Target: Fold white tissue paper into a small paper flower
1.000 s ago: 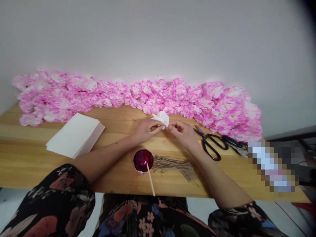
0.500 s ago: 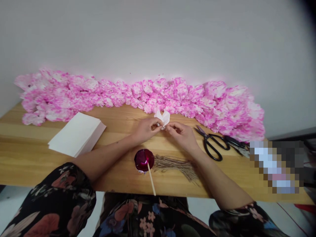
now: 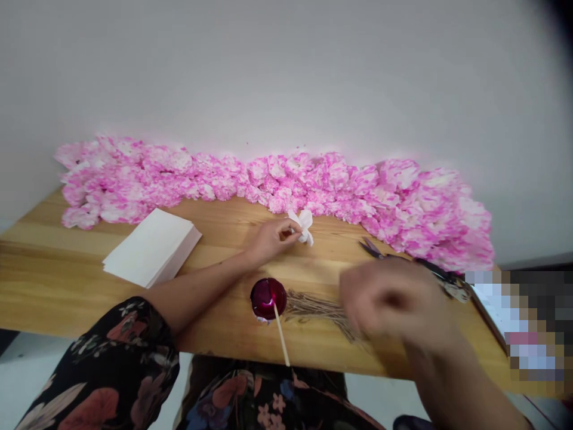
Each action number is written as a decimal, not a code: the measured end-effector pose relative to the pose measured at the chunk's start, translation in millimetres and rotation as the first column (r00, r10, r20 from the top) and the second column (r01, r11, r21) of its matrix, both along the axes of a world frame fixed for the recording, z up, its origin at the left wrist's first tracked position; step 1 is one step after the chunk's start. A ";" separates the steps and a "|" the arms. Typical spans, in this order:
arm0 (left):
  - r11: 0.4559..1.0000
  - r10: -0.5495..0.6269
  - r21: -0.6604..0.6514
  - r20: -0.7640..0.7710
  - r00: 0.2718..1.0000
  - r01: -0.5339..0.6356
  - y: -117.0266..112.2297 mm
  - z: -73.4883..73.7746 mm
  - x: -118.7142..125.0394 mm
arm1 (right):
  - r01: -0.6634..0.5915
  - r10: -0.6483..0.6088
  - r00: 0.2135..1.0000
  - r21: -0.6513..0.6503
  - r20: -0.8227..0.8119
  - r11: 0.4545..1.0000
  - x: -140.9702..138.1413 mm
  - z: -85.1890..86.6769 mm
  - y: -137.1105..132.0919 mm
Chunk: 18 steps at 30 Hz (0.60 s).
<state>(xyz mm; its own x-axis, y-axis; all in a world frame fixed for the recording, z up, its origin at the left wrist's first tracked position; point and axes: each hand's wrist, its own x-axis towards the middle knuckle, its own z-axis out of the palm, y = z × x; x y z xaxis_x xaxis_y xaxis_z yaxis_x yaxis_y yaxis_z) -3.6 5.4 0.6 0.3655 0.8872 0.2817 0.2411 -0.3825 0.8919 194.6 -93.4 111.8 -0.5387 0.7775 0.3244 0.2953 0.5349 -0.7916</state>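
My left hand [image 3: 274,242] pinches a small white paper flower [image 3: 305,226] by its gathered centre, above the middle of the table. Its pale petals spread out past my fingertips. My right hand [image 3: 394,304] is smeared by motion, raised over the table at the right, and I cannot tell what its fingers do. It covers part of the black-handled scissors [image 3: 372,247] and is close to a bundle of thin brown stems [image 3: 316,306]. Left of the stems stands a round dish of dark magenta liquid [image 3: 264,295] with a light wooden stick [image 3: 282,337] leaning in it.
A stack of white paper sheets [image 3: 150,248] lies at the left of the wooden table [image 3: 31,263]. Along the wall stretches a long row of pink and white paper flowers [image 3: 156,173]. Dark cutters [image 3: 441,273] lie at the right, beside a blurred-out patch.
My right hand has let go of the white flower and swung right and towards me, in front of the scissors. My left hand still holds the flower. The whole view has shifted slightly.
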 end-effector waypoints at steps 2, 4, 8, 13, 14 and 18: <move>1.000 -0.004 -0.001 0.009 1.000 0.004 -1.1 0.9 0.4 | 0.323 -0.328 0.944 -0.107 -0.027 0.940 -2.6 -22.3 31.9; 1.000 0.001 0.028 -0.003 1.000 -0.001 -1.5 1.3 0.4 | 0.448 -0.449 0.893 -0.132 0.024 0.884 -4.1 -46.7 56.3; 0.997 -0.015 0.071 -0.013 1.000 0.016 -0.6 0.6 -0.1 | 0.456 -0.439 0.886 -0.109 0.150 0.883 -4.0 -79.9 70.2; 0.995 -0.044 0.085 -0.073 0.996 0.050 -1.8 2.3 -0.9 | 0.427 -0.424 0.885 0.032 0.193 0.904 -6.1 -85.6 63.7; 0.995 -0.048 0.084 -0.091 0.995 0.055 -2.2 3.0 -1.1 | 0.414 -0.420 0.886 0.073 0.196 0.907 -6.7 -85.5 63.3; 0.995 -0.053 0.078 -0.135 0.989 0.064 -2.9 4.1 -1.3 | 0.359 -0.398 0.898 0.209 0.187 0.910 -7.9 -86.8 63.0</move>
<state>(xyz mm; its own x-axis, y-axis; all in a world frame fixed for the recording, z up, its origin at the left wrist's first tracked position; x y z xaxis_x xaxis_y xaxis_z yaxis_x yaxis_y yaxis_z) -4.8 2.5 4.7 0.4552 0.8390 0.2981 0.3305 -0.4701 0.8184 186.7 -30.4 25.0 -0.2865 0.8825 0.3731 0.6576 0.4643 -0.5933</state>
